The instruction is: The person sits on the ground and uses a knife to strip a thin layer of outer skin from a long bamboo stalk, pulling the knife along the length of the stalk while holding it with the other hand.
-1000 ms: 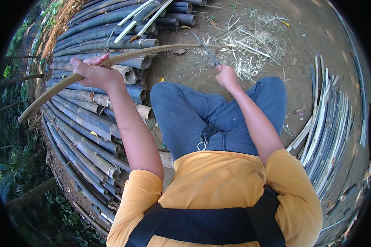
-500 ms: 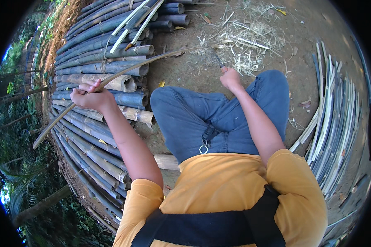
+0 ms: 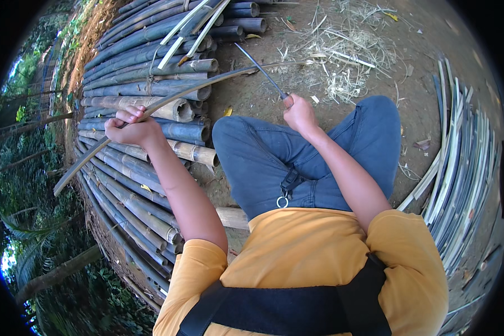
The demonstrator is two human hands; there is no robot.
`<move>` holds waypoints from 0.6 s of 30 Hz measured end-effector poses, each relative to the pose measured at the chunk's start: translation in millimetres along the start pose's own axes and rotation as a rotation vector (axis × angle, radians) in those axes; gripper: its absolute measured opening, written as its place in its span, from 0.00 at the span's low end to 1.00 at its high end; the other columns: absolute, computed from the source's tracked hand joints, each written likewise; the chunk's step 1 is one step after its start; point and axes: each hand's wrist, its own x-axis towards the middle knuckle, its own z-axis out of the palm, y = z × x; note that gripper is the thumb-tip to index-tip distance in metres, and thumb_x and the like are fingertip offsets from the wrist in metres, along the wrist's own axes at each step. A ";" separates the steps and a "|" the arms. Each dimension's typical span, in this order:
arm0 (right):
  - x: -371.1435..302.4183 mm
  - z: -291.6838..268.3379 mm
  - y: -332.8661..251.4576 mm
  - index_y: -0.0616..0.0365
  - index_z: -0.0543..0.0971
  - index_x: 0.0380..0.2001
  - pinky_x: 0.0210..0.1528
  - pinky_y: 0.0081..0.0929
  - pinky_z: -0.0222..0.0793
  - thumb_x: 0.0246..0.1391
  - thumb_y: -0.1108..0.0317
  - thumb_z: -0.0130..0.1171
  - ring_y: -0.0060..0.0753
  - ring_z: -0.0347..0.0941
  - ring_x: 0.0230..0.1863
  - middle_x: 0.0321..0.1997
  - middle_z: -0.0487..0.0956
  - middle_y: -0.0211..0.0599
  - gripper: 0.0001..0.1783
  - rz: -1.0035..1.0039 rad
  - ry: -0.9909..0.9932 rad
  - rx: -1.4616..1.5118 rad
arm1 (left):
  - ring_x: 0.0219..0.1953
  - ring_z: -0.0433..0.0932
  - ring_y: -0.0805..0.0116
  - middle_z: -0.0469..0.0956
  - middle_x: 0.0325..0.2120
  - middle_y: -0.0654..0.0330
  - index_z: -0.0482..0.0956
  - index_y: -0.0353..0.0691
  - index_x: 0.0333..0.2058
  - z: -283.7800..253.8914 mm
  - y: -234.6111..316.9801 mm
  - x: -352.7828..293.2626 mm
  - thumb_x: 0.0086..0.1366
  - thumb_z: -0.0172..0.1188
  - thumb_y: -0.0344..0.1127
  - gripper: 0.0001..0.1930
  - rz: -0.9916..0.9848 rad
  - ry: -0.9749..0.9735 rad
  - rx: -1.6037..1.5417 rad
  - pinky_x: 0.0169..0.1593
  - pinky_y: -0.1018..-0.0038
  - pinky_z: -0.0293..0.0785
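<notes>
My left hand (image 3: 133,126) is closed round a long, curved bamboo strip (image 3: 201,83). The strip runs from the lower left, over the stacked poles, to the shavings on the ground, bending toward its far end. In my right hand (image 3: 300,115) is a knife (image 3: 270,80) with a long narrow blade, gripped by its handle. The blade points up and to the left, and crosses the strip near its far part in this view. Whether blade and strip touch, I cannot tell. Both hands are in front of my crossed legs.
Bamboo poles (image 3: 176,88) lie stacked at the left, with pale split strips (image 3: 176,36) resting on top. Curly shavings (image 3: 350,73) cover the ground ahead. A large bundle of split strips (image 3: 459,179) lies to the right. Dense plants (image 3: 45,235) stand beyond the stack.
My right hand has moved left and slightly nearer with the knife. The blade has swung from near the strip's far tip to across the strip. My left hand still grips the strip.
</notes>
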 end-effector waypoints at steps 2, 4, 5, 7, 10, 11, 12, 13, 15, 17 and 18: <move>20.3 -0.3 24.9 0.56 0.79 0.40 0.45 0.52 0.74 0.51 0.69 0.59 0.62 0.79 0.42 0.37 0.82 0.56 0.12 0.063 0.053 -0.004 | 0.12 0.61 0.68 0.58 0.08 0.64 0.54 0.49 0.15 3.3 -4.6 -3.0 0.61 0.41 0.45 0.17 -0.007 0.030 -0.001 0.25 0.68 0.69; 19.4 -6.0 19.4 0.57 0.79 0.40 0.44 0.50 0.74 0.50 0.69 0.59 0.61 0.79 0.42 0.37 0.82 0.56 0.12 0.089 0.043 0.005 | 0.12 0.62 0.67 0.58 0.08 0.64 0.55 0.48 0.15 -2.0 -3.0 -4.7 0.62 0.41 0.45 0.18 0.000 0.066 0.029 0.25 0.67 0.70; 15.0 -6.3 16.6 0.57 0.78 0.39 0.44 0.50 0.74 0.50 0.69 0.59 0.61 0.80 0.42 0.37 0.82 0.56 0.12 0.045 0.034 0.019 | 0.13 0.62 0.67 0.58 0.09 0.64 0.55 0.48 0.17 -1.8 -4.2 -4.2 0.64 0.42 0.46 0.18 0.023 0.080 0.051 0.25 0.68 0.70; -10.7 -6.2 -10.8 0.58 0.78 0.39 0.43 0.49 0.74 0.49 0.69 0.60 0.60 0.80 0.42 0.36 0.82 0.55 0.12 -0.047 0.003 0.041 | 0.14 0.62 0.69 0.59 0.10 0.64 0.57 0.47 0.21 -2.1 -3.1 -7.8 0.68 0.43 0.47 0.18 0.072 0.124 0.103 0.24 0.69 0.71; -44.1 -6.6 -52.6 0.58 0.77 0.37 0.43 0.51 0.74 0.49 0.70 0.59 0.61 0.80 0.40 0.34 0.82 0.55 0.10 -0.149 -0.088 0.131 | 0.15 0.65 0.69 0.61 0.13 0.64 0.60 0.43 0.27 10.9 -3.3 -8.6 0.70 0.48 0.48 0.17 0.116 0.232 0.175 0.25 0.68 0.74; -50.5 -5.7 -62.9 0.58 0.77 0.37 0.43 0.51 0.74 0.50 0.70 0.59 0.62 0.80 0.40 0.34 0.82 0.55 0.10 -0.182 -0.113 0.136 | 0.15 0.65 0.68 0.61 0.14 0.64 0.60 0.42 0.28 14.1 -2.1 -9.0 0.70 0.49 0.48 0.17 0.113 0.245 0.179 0.25 0.67 0.74; -51.2 -1.5 -67.2 0.58 0.77 0.37 0.43 0.52 0.74 0.51 0.69 0.59 0.62 0.79 0.40 0.34 0.82 0.55 0.10 -0.176 -0.106 0.107 | 0.16 0.66 0.68 0.61 0.14 0.64 0.61 0.41 0.30 17.4 -1.7 -9.7 0.70 0.49 0.47 0.17 0.110 0.255 0.182 0.25 0.67 0.75; -51.6 2.9 -70.0 0.57 0.77 0.37 0.43 0.52 0.74 0.52 0.69 0.59 0.62 0.79 0.40 0.34 0.82 0.55 0.09 -0.170 -0.100 0.078 | 0.16 0.67 0.68 0.62 0.15 0.64 0.61 0.40 0.31 19.5 -1.9 -10.2 0.70 0.50 0.47 0.17 0.106 0.266 0.186 0.25 0.67 0.76; -49.8 9.0 -68.4 0.57 0.77 0.38 0.43 0.53 0.74 0.54 0.67 0.58 0.63 0.79 0.40 0.34 0.82 0.55 0.09 -0.151 -0.078 0.028 | 0.16 0.68 0.67 0.62 0.15 0.64 0.61 0.39 0.32 20.8 -3.0 -11.0 0.70 0.51 0.46 0.17 0.109 0.315 0.215 0.26 0.66 0.76; -37.3 10.9 -57.7 0.57 0.78 0.38 0.44 0.54 0.74 0.57 0.66 0.57 0.63 0.79 0.40 0.34 0.82 0.56 0.09 -0.136 -0.048 -0.012 | 0.17 0.69 0.66 0.63 0.16 0.63 0.61 0.39 0.32 17.1 0.7 -7.5 0.70 0.51 0.46 0.17 0.115 0.363 0.234 0.27 0.66 0.76; -27.1 9.2 -48.4 0.57 0.78 0.39 0.45 0.55 0.73 0.60 0.64 0.55 0.63 0.79 0.42 0.36 0.82 0.56 0.10 -0.104 -0.037 -0.004 | 0.17 0.70 0.65 0.63 0.16 0.63 0.61 0.39 0.31 10.6 -1.4 -5.8 0.70 0.52 0.46 0.17 0.109 0.381 0.238 0.28 0.65 0.76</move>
